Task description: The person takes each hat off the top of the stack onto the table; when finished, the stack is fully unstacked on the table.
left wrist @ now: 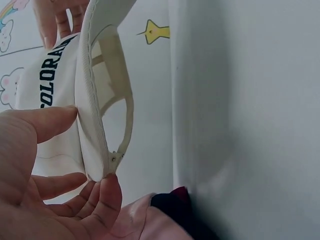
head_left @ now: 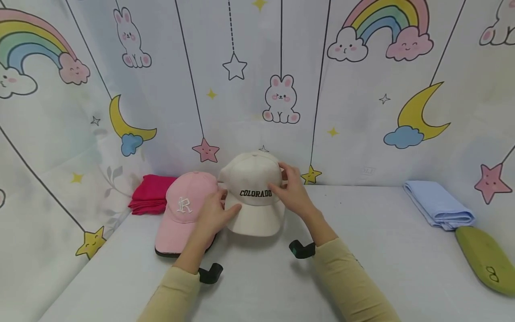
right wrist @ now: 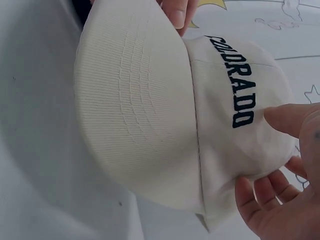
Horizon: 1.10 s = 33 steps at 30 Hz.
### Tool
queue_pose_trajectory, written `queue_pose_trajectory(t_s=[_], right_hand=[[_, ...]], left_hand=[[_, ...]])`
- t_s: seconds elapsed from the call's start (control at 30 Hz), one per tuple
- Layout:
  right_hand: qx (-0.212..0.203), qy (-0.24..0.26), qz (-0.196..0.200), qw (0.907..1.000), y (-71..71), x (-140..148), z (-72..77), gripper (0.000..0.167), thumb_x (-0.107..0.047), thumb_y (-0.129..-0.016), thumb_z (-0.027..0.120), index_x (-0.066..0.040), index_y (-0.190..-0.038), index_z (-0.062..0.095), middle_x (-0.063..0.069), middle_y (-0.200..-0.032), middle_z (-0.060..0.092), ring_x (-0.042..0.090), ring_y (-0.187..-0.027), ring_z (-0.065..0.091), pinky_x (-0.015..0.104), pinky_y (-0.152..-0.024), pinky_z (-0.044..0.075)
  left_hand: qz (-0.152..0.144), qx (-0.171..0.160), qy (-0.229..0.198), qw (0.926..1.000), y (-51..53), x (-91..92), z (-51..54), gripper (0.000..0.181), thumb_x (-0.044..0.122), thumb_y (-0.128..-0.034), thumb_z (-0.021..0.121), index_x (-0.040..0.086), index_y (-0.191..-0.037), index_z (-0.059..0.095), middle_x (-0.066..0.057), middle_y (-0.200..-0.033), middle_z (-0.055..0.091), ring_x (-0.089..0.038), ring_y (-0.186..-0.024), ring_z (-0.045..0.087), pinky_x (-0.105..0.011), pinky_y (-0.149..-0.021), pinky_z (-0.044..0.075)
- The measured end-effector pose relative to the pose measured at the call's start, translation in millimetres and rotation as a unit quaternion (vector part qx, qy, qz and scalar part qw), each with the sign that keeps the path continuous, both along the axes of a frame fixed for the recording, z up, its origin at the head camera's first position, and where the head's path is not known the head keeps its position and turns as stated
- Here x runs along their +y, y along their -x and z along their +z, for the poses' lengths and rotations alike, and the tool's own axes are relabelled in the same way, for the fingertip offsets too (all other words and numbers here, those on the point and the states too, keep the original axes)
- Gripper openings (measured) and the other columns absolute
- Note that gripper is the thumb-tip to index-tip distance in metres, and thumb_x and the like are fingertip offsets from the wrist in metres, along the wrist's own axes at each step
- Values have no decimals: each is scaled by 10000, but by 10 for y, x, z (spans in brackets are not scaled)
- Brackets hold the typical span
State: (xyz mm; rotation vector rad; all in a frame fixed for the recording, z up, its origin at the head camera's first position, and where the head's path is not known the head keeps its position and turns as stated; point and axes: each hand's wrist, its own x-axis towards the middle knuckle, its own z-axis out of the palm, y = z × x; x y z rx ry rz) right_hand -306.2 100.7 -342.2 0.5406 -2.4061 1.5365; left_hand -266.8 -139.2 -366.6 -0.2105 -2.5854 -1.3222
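Fingers of the left hand (head_left: pixel 213 212) pinch the white cap (head_left: pixel 254 199) beside its brim (head_left: pixel 257 221); those of the right hand (head_left: pixel 295 192) grip the crown (head_left: pixel 253 172). White cap is above the table (head_left: pixel 362 250), beside the pink cap (head_left: pixel 189 210). Recommended: light, even pressure from both sides, lest the crown dent.

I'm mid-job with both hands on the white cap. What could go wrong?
The white cap could slip or twist: the left grip pinches it near the brim, the right grip at the side of the crown. The left grip, overlapping the pink cap in the head view, might nudge it. Squeezing harder, the right grip could dent the crown.
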Motion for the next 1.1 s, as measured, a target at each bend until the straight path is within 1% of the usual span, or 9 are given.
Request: queue_pose_trajectory(t_s=[0.13,0.17,0.23,0.37,0.47,0.63,0.73,0.9,1.1], right_hand=[[-41,-12,-82,10000,25,38,-48,686,-144,-949,698,-12,-1518,339,203,-1323,364,336,-1125,516,455,-938,521],[-62,-16,-110,9999,30,50,-58,686,-142,-948,697,-7,-1517,339,209,-1313,366,343,-1119,520,458,-941,520],[-103,-22,-162,9998,40,70,-80,687,-137,-947,697,1,-1516,337,215,-1293,371,355,-1102,530,462,-945,519],[-145,-66,-295,9994,66,100,-125,687,-134,-945,699,8,-1514,340,219,-1264,386,360,-1051,557,457,-931,524],[-185,-92,-399,9990,95,109,-165,683,-127,-943,697,8,-1513,345,217,-1262,390,340,-1041,551,445,-923,526],[-350,-123,-507,9980,146,99,-241,693,-134,-944,697,-2,-1520,336,220,-1285,383,325,-1083,514,450,-938,517],[-432,-176,-546,9974,172,88,-293,694,-148,-946,697,-6,-1521,336,230,-1299,388,328,-1095,512,453,-939,518],[-414,-213,-470,9978,198,84,-355,708,-142,-938,698,22,-1519,328,262,-1312,372,363,-1122,528,457,-945,523],[-473,-131,-353,9982,221,64,-395,744,-158,-926,703,-7,-1540,310,252,-1407,314,378,-1277,450,470,-1022,475]], left_hand=[[45,212,392,9990,42,69,-38,543,215,-866,763,-60,-1299,583,-210,-1127,659,-331,-966,645,-467,-820,561],[43,227,437,9988,54,86,-52,560,213,-861,761,-78,-1303,576,-229,-1132,657,-345,-980,643,-475,-832,557],[52,128,433,9990,78,119,-79,587,211,-862,758,-95,-1321,560,-254,-1173,644,-365,-1020,637,-485,-866,549],[91,-244,332,9991,125,172,-138,651,225,-882,757,-82,-1399,507,-268,-1326,581,-383,-1133,612,-501,-944,520],[72,-417,358,9985,146,201,-178,670,246,-895,755,-65,-1425,489,-259,-1370,553,-372,-1164,598,-505,-961,509],[52,-460,356,9983,154,227,-229,664,251,-892,763,-26,-1437,503,-255,-1382,554,-375,-1202,585,-518,-986,489],[73,-499,387,9980,158,226,-254,672,249,-889,764,-10,-1449,498,-259,-1401,541,-394,-1258,548,-529,-1030,450],[110,-647,462,9968,177,226,-282,697,263,-889,759,-30,-1455,477,-260,-1429,517,-409,-1321,489,-540,-1076,399],[110,-746,578,9955,220,223,-316,717,299,-887,755,-67,-1437,478,-268,-1420,522,-404,-1324,483,-532,-1081,392]])
